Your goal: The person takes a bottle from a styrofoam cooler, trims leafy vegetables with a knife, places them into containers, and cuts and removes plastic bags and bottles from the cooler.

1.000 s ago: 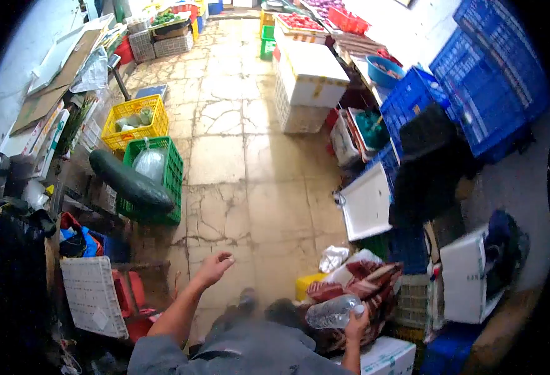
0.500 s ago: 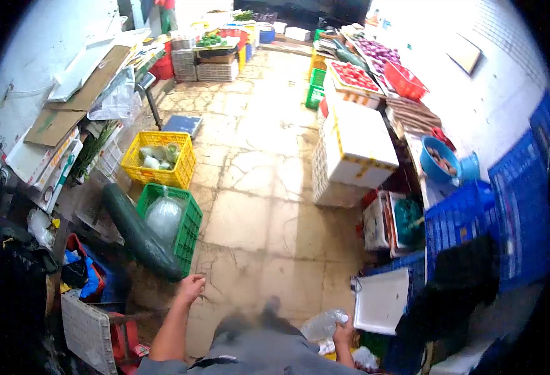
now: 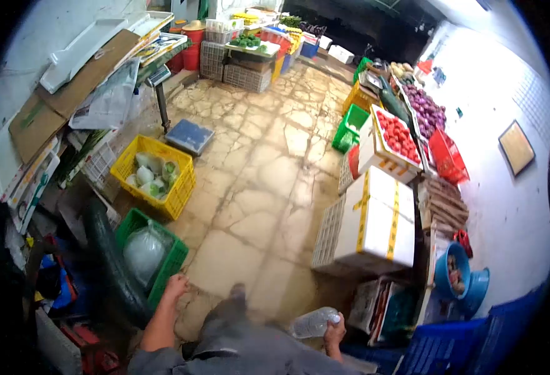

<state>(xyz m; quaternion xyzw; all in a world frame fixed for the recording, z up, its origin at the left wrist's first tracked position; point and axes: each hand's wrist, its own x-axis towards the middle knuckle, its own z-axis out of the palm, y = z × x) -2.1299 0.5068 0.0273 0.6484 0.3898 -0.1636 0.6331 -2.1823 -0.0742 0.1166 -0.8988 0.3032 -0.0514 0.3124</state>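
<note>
My right hand (image 3: 334,332) grips a clear plastic bottle (image 3: 313,323) by its neck end. The bottle lies tilted on its side in the air, its body pointing left. Hanging at my other side, my left hand (image 3: 176,287) is loosely curled and holds nothing that I can see. It is nearest to a green crate (image 3: 173,262) on the floor, which has a knotted, filled plastic bag (image 3: 147,253) in it. A long dark green winter melon (image 3: 113,265) leans beside that crate.
Tiled floor (image 3: 234,256) runs between two rows of goods. Left stand a yellow crate (image 3: 184,192) of wrapped vegetables and a floor scale (image 3: 189,135). Right are a taped white foam box (image 3: 378,219), a box of red produce (image 3: 396,137) and blue basins (image 3: 451,272).
My view has moved forward and turned, so the stalls sit closer and tilted. The bottle stays in my right hand and shows more fully. My left hand has shifted slightly left in view.
</note>
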